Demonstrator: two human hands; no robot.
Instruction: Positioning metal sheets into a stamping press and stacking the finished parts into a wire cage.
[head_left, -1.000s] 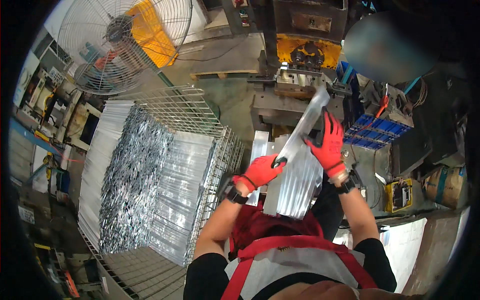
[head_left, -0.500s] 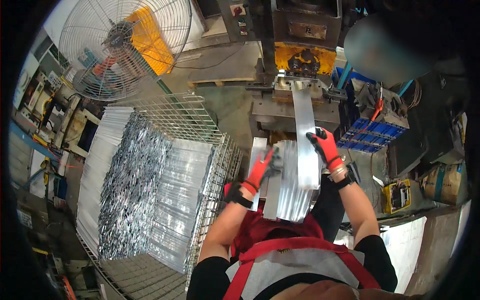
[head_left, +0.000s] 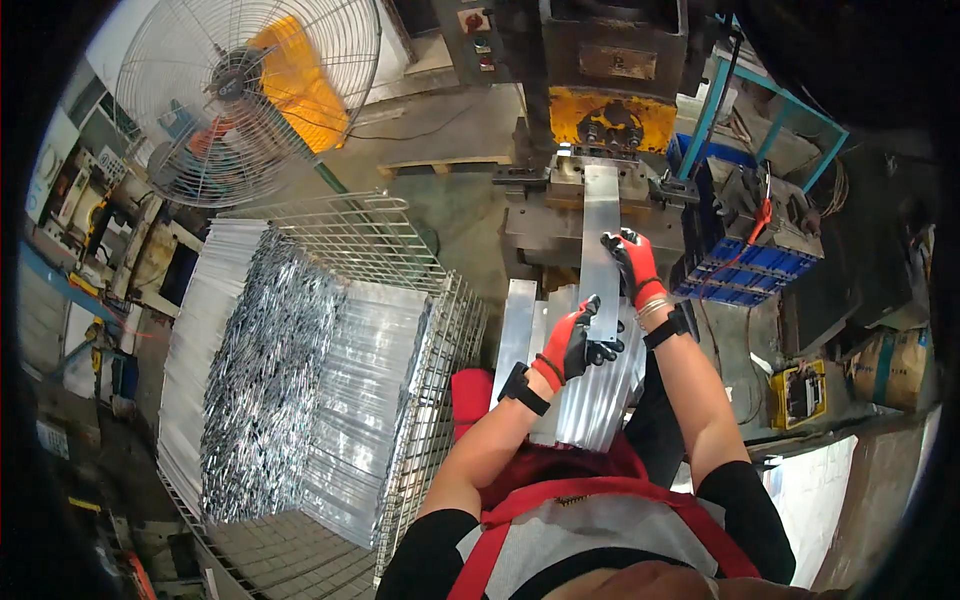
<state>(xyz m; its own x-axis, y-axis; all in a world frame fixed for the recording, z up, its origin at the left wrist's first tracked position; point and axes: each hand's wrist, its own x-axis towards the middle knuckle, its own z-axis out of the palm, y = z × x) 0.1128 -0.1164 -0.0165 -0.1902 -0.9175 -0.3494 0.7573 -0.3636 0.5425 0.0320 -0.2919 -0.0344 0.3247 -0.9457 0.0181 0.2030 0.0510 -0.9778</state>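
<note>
Hands gloved: right hand [head_left: 634,264] pinches right edge of metal strip [head_left: 601,215]; left hand [head_left: 578,345] at strip's near end, whether gripping cannot tell, some fingertips hidden. Strip reaches press [head_left: 612,120], far-end contact hard to make out; press top cut off. Stack [head_left: 588,415] below, partly covered, its support hidden. Concrete floor [head_left: 462,205], pallet [head_left: 450,145], fan [head_left: 238,75], strip-filled cage [head_left: 437,350] leftward; blue crate [head_left: 735,272] rightward. Upper right corner black.
</note>
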